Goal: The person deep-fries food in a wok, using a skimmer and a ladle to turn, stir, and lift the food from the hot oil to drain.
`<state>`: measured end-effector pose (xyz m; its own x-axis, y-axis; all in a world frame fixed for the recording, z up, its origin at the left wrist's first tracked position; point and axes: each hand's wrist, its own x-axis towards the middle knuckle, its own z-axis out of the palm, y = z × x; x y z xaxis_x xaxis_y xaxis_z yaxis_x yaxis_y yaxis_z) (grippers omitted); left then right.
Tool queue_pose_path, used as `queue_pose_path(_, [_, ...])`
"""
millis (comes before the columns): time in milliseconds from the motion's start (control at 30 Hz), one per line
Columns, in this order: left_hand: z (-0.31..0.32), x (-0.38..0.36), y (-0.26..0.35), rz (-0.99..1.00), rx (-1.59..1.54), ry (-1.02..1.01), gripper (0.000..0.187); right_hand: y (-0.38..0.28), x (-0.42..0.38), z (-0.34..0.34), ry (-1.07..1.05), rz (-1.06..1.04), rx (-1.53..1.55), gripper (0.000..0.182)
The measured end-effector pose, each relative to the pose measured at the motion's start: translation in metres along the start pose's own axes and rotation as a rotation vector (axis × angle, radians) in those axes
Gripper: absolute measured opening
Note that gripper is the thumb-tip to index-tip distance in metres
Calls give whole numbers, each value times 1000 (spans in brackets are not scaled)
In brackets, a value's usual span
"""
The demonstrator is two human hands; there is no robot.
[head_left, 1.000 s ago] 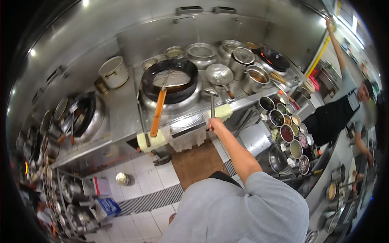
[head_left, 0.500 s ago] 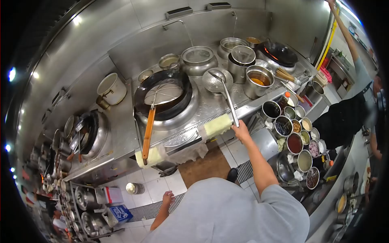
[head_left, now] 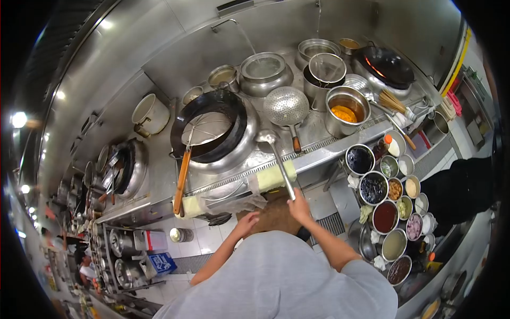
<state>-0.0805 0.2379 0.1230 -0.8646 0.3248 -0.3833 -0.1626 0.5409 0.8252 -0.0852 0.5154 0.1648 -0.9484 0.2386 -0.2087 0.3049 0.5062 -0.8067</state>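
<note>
My right hand [head_left: 300, 206] is wrapped round the handle end of a long metal ladle [head_left: 280, 165]. The ladle's bowl hangs at the front of the steel counter, between the wok and a perforated skimmer. My left hand [head_left: 246, 223] holds nothing, its fingers loosely apart, in front of the counter edge near a pale folded cloth [head_left: 273, 176]. A wire-mesh strainer [head_left: 210, 128] with a wooden handle rests in the black wok [head_left: 240, 114] on the left burner. The skimmer [head_left: 287, 105] lies flat with its short wooden handle towards me.
Water runs from a tap [head_left: 225, 23] behind a lidded pot [head_left: 263, 69]. A pot of orange-brown liquid [head_left: 348, 109] stands right of the skimmer. Several ingredient tubs, one with red sauce [head_left: 384, 217], fill the right side. A person in a dark apron [head_left: 459, 189] stands beyond them.
The ladle has moved left and towards me, from over the skimmer to beside the wok. My left hand has come up and right towards the counter. The other person's raised arm has left view.
</note>
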Motion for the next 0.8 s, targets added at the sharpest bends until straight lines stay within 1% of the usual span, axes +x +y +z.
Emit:
queue_pose_path(33, [7, 16, 21, -65, -183, -108, 42, 3, -2, 19, -73, 63, -2, 63])
queue_pose_path(67, [11, 26, 31, -126, -365, -222, 47, 12, -5, 44, -6, -42, 64, 65])
queue_pose_path(100, [14, 31, 32, -122, -366, -229, 47, -20, -14, 30, -108, -66, 18, 64])
queue_pose_path(133, [18, 35, 33, -224, -720, -374, 50, -2, 2, 54, -253, -103, 144, 63])
queue_pose_path(167, [22, 42, 36, -326, -1068, -527, 53, 16, 31, 68, -217, -288, 173, 61])
queue_pose_path(200, [14, 39, 37, -401, -1047, -478, 51, 35, 59, 73, -176, -476, 193, 59])
queue_pose_path(233, [-1, 33, 32, -470, -1025, -427, 49, 39, 91, 58, -257, -209, 564, 59])
queue_pose_path(267, [-11, 31, 11, -466, -971, -346, 45, 34, 129, 33, -336, 65, 930, 59])
queue_pose_path(300, [-21, 31, -9, -460, -921, -260, 41, 8, 149, -9, -223, 135, 1159, 58])
queue_pose_path(333, [-34, 24, -14, -419, -928, -172, 37, -22, 166, -52, -113, 203, 1383, 58])
queue_pose_path(367, [-45, 15, -14, -378, -940, -76, 33, -33, 197, -76, -58, 148, 1418, 63])
queue_pose_path(400, [-52, 10, -15, -360, -958, -68, 33, -44, 226, -99, -11, 92, 1451, 68])
queue_pose_path(467, [-63, 4, -18, -294, -1137, 79, 30, -72, 278, -136, -64, 201, 1616, 76])
queue_pose_path(500, [-64, 4, -21, -278, -1190, 100, 35, -87, 297, -150, -53, 212, 1651, 77])
queue_pose_path(533, [-64, 6, -25, -258, -1204, 111, 35, -104, 310, -163, -40, 222, 1687, 78])
queue_pose_path(567, [-64, 8, -29, -266, -1210, 116, 38, -118, 319, -175, -85, 264, 1788, 76])
queue_pose_path(600, [-63, 7, -32, -279, -1214, 121, 41, -108, 343, -184, -168, 277, 1772, 67])
queue_pose_path(633, [-61, 11, -40, -259, -1228, 95, 43, -89, 385, -184, -226, 330, 1766, 45])
queue_pose_path(667, [-59, 9, -41, -250, -1240, 103, 43, -89, 401, -188, -191, 279, 1677, 31])
queue_pose_path(733, [-55, 4, -31, -279, -1311, 134, 43, -128, 399, -204, -26, 288, 1591, 26])
queue_pose_path(767, [-53, 5, -36, -298, -1356, 127, 40, -144, 396, -208, -26, 286, 1581, 26])
queue_pose_path(800, [-51, 7, -41, -299, -1367, 123, 40, -158, 393, -212, 89, 256, 1360, 23])
